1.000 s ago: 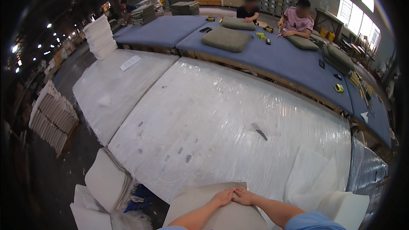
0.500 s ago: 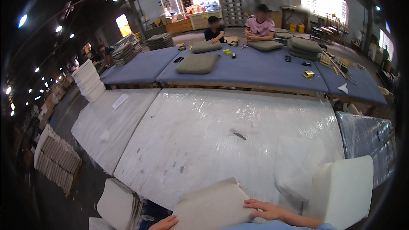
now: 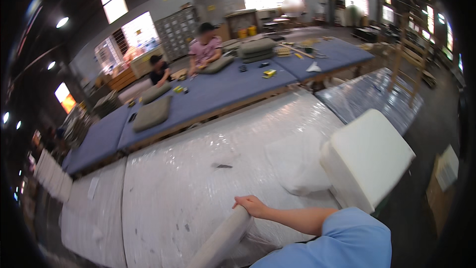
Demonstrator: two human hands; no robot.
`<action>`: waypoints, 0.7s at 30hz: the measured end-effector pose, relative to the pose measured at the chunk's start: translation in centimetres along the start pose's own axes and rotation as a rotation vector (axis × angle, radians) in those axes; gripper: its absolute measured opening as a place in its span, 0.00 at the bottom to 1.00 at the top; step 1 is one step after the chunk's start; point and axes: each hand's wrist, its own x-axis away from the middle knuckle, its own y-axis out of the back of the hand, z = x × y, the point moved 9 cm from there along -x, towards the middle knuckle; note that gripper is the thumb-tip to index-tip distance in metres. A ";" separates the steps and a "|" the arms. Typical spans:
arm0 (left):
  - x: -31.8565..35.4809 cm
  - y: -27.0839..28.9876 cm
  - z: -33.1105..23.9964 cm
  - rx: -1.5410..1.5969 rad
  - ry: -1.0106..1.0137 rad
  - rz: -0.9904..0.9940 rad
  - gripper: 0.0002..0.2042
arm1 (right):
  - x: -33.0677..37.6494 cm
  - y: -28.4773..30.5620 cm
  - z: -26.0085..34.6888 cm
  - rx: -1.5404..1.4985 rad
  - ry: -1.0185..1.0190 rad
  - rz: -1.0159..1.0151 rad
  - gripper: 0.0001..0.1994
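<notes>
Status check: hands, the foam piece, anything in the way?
Right hand gripping top edge of beige foam panel. Left hand out of view. White foam cushion sits right, apart from panel. Wrapped table ahead.

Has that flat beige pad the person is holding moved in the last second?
Yes. Against the plastic-wrapped table, the beige pad lay broad face up at the near edge; now it is tipped edge-on, with the right hand gripping its top end.

glossy plastic wrap [image 3: 208, 188] covers table; matt foam block [image 3: 369, 161].
</notes>
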 end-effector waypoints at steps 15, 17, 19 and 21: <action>-5.2 -11.3 -6.4 -0.642 -0.411 0.242 0.28 | 6.0 5.0 -3.8 -0.349 0.084 -0.635 0.32; -1.0 -17.0 -7.5 -0.788 -0.515 0.416 0.26 | 9.0 8.1 -4.8 -0.350 0.061 -0.715 0.32; 1.4 -20.8 -7.9 -0.808 -0.662 0.613 0.26 | 11.5 10.5 -4.1 -0.206 0.005 -0.795 0.33; 5.8 -25.7 -7.1 -0.692 -0.710 0.863 0.24 | 16.0 13.5 -2.1 0.081 -0.110 -0.932 0.33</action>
